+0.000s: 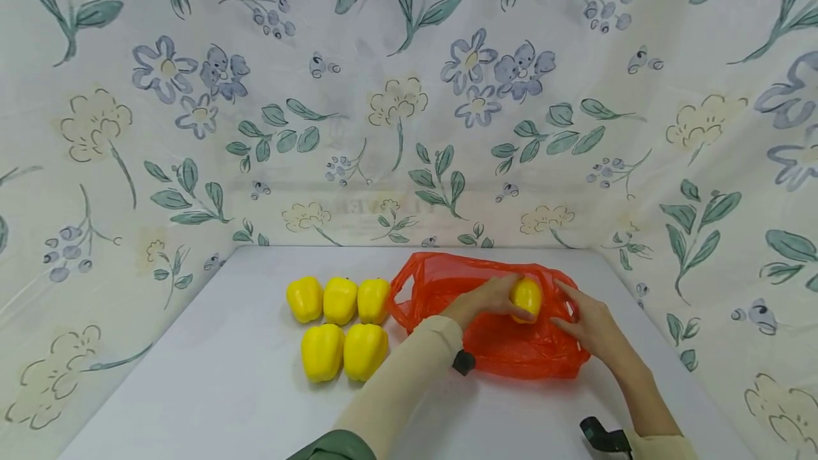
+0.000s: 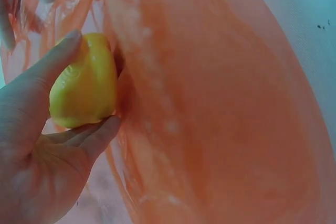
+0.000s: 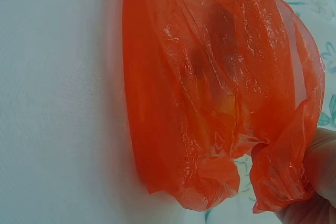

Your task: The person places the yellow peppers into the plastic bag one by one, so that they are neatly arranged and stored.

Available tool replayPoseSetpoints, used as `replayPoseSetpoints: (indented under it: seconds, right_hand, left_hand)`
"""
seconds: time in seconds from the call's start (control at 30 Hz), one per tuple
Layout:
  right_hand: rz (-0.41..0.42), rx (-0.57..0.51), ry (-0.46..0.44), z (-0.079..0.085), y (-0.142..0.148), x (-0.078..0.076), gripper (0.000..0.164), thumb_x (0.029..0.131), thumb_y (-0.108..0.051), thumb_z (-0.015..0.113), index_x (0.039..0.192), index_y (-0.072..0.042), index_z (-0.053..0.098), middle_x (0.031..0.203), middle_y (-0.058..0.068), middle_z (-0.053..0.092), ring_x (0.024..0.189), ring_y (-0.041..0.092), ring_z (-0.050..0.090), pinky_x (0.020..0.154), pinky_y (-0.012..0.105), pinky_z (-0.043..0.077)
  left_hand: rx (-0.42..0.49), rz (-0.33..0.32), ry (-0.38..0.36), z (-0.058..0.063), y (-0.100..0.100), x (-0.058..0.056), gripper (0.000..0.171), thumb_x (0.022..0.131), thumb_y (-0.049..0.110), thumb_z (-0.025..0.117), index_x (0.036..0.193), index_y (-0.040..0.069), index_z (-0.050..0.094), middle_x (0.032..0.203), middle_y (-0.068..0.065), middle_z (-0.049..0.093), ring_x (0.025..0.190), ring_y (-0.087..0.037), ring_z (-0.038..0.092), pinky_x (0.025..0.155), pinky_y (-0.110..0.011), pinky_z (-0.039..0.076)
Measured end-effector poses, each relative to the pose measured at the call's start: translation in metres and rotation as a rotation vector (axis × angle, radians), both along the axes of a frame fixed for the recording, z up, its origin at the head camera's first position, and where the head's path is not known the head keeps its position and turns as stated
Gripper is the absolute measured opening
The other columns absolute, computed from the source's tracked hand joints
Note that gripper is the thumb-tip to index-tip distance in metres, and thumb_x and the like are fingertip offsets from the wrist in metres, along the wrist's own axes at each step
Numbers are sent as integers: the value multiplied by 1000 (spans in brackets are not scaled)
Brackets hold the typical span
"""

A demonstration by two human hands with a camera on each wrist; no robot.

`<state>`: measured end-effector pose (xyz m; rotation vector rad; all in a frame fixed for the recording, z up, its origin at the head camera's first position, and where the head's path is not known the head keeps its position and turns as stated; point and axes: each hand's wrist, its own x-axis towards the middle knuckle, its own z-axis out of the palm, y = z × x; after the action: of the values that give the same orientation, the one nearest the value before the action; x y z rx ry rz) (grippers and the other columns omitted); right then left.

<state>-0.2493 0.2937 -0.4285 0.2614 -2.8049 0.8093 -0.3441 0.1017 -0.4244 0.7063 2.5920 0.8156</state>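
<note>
A yellow bell pepper [image 1: 527,298] is gripped between the thumb and fingers of my left hand [image 1: 484,302], over the red plastic bag [image 1: 511,360]. The left wrist view shows the same bell pepper [image 2: 86,85], thumb on one side and fingers beneath. My right hand [image 1: 597,329] is at the bag's right end. In the right wrist view that hand [image 3: 320,171] pinches the bag's handle part [image 3: 281,177]; some of its fingers are hidden behind the film. The bag lies on its side, its film crumpled on the right.
Left of the bag, several yellow bell peppers stand in two rows, three behind [image 1: 340,302] and two in front [image 1: 322,352]. They are on a white table [image 1: 211,375]. A flower-printed curtain [image 1: 409,148] hangs along the back and sides.
</note>
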Motion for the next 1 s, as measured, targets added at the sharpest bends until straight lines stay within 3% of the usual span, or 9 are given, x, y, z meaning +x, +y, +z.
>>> replayPoseSetpoints:
  seconds: [0.37,0.63,1.0]
  right_hand:
    - [-14,-4,-17,0,-2,0,73,85,-11,75,148,-4,38,136,29,53,113,44,57,82,49,59]
    - [-17,4,-10,0,0,-1,73,85,-13,75,148,-3,38,133,29,55,105,39,58,81,48,59]
    - [-13,-11,-24,1,-1,1,74,85,-14,75,148,-3,38,135,29,54,110,42,58,81,48,60]
  left_hand:
    - [-14,-24,50,-10,3,-5,86,80,49,75,152,32,30,139,6,52,119,-16,49,105,-39,48]
    - [-46,-23,52,-7,0,-5,91,80,48,77,154,30,26,139,3,51,119,-18,47,107,-40,46]
    - [-46,-3,59,-9,-3,-3,95,79,47,78,155,25,25,138,2,52,118,-18,48,109,-38,44]
